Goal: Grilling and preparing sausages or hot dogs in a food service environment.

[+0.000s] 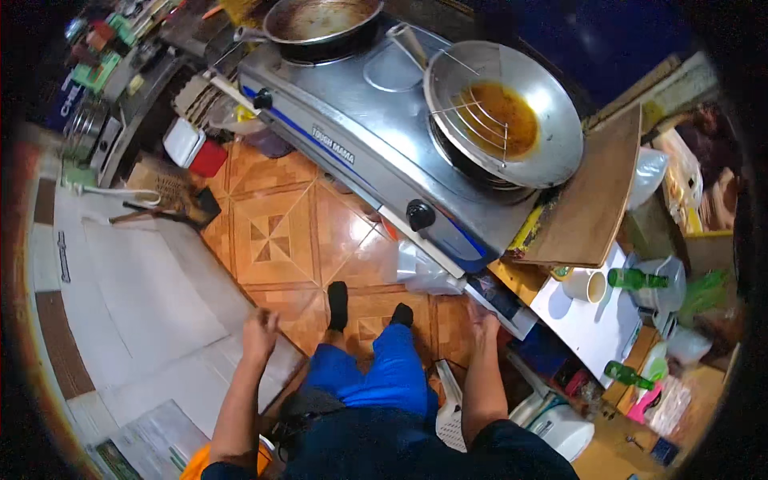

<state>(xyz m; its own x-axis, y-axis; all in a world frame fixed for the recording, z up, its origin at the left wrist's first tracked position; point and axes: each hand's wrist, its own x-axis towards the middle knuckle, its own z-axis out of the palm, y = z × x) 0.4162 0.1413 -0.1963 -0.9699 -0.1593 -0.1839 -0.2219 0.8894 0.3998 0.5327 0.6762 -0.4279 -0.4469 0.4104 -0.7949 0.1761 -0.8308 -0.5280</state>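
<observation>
My left hand [261,329] hangs low at my left side, over the edge of a flattened white board [180,300]. Its fingers look loosely curled, and no object shows in it. Slightly blurred, my right hand [482,317] is by the drawer-like edge [501,312] below the stove's right end; its fingertips are unclear. Before me stands a two-burner gas stove [336,102] with black knobs. On its right burner a metal wok [558,126] holds brown oil [510,120], with a half-round wire rack [480,117] at its rim. A frying pan [324,18] sits on the left burner.
A cardboard sheet [582,210] leans at the stove's right end. Farther right, a white surface [591,327] bears a cup [585,285] and a green bottle [636,278]. Under the stove's front is a clear plastic container [426,270]. A red-and-white box [195,147] sits on the tiled floor [270,240].
</observation>
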